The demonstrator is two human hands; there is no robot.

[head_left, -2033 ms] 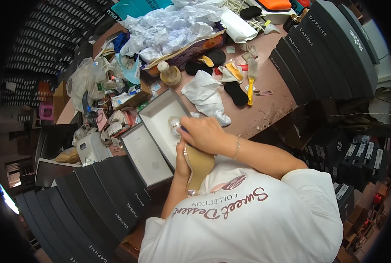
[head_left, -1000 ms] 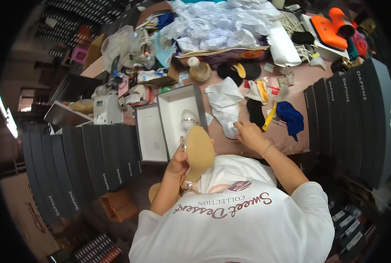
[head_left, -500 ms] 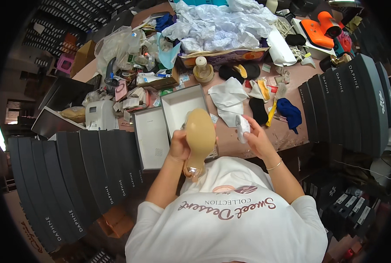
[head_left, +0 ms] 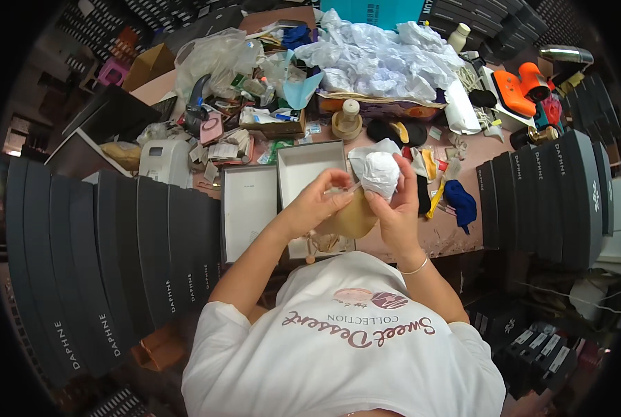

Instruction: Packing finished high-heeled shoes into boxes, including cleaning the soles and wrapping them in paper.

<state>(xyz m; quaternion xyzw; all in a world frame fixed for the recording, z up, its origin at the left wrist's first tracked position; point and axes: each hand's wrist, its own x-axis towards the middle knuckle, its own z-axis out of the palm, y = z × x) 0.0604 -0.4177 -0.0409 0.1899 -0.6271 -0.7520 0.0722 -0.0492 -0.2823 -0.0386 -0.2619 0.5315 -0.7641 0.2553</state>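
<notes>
A shoe with a smooth tan sole (head_left: pixel 358 217) is tilted in front of my chest. My left hand (head_left: pixel 319 206) grips one side of it, fingers curled over the upper edge. A wad of crumpled white paper (head_left: pixel 381 174) sits against the toe end of the shoe. My right hand (head_left: pixel 399 212) is closed round the paper, thumb in front and fingers behind it. How far the paper is inside the shoe cannot be seen. Just beyond my left hand lies an open grey-white shoe box (head_left: pixel 309 161), and its lid or other half (head_left: pixel 244 215) lies to its left.
Dark shoe boxes stand in rows at left (head_left: pixel 123 236) and right (head_left: pixel 533 194). A carton heaped with crumpled white paper (head_left: pixel 373 59) stands at the back. Nearer are a pump bottle (head_left: pixel 347 119), a blue cloth (head_left: pixel 460 203) and a yellow cutter (head_left: pixel 435 203).
My two hands have come together. The shoe has turned from sole-up and upright to tilted, and the paper has moved from apart at the right to against the shoe.
</notes>
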